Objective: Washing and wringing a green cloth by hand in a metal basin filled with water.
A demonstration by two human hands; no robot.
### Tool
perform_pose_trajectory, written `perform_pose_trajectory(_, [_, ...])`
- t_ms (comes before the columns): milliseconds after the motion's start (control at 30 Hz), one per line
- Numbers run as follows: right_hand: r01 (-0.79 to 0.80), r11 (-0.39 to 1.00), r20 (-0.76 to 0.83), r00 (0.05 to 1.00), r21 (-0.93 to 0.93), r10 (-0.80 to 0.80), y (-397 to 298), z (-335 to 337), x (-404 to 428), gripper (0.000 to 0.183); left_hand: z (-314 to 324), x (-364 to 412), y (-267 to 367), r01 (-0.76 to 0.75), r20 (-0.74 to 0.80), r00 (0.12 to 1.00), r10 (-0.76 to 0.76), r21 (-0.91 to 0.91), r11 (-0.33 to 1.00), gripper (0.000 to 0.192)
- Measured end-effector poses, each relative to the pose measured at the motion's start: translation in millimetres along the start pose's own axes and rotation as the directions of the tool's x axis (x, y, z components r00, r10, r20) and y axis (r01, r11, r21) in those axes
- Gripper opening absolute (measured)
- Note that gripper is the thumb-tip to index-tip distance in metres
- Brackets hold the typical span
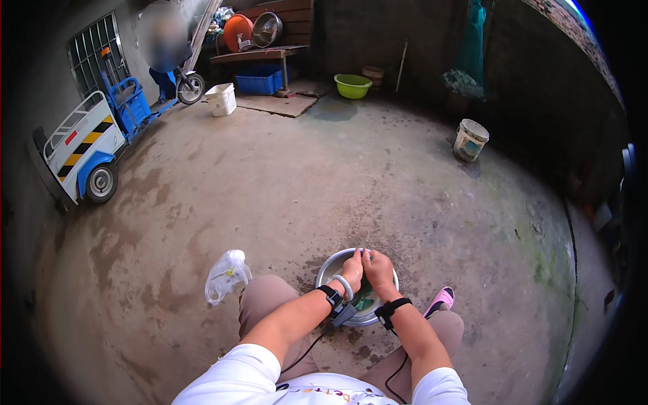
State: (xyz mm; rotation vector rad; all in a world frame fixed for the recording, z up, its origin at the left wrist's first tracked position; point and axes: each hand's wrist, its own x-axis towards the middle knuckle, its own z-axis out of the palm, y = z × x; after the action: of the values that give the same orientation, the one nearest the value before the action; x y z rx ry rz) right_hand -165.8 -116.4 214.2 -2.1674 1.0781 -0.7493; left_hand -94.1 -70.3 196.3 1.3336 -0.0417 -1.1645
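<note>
A round metal basin [328,271] sits on the concrete floor between my knees. Both hands are close together above it, thumbs nearly touching. My right hand [378,272] is closed, and a bit of green material [371,258] shows at its fingers. My left hand [353,269], with a light bangle at the wrist, is curled beside it; whether it also grips the green material is hidden. Inside the basin lies more green material [363,304], too small to identify, partly covered by my wrists and a strapped-on device [344,314].
A clear plastic bag [229,276] with something white lies left of my knee. Further off are a white bucket [221,100], a green basin [353,87], a stained bucket [471,140] and a blue-white cargo tricycle [91,152]. A person [163,83] is beside the tricycle.
</note>
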Motion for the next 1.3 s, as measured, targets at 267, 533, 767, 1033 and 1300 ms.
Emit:
perform_pose_trajectory(267, [0.096,0.991,0.002,0.995,0.097,-0.096,-36,3,-5,0.040,-27,34,-17,-0.017,0.184,0.981,0.059,-0.222,0.975,0.043])
perform_pose_trajectory(533, [0.020,0.999,0.049,0.999,0.051,-0.022,-42,-1,-9,0.037,-42,44,-21,-0.005,0.354,0.932,0.072,-0.187,0.982,0.048])
perform_pose_trajectory(767, [-0.066,0.992,0.031,0.997,-0.103,0.069,15,-9,8,0.033,-2,-2,-3,-0.057,0.106,0.993,0.052,0.039,0.998,0.044])
perform_pose_trajectory(1033, [-0.477,0.820,0.548,0.798,0.316,0.253,9,-27,13,0.041,-39,24,21,-0.202,0.234,0.956,0.179,0.079,0.976,0.024])
perform_pose_trajectory(1300, [-0.407,0.709,0.332,0.909,0.576,0.252,25,-38,21,0.019,-46,2,35,-0.586,0.449,0.797,0.405,0.411,0.698,0.025])
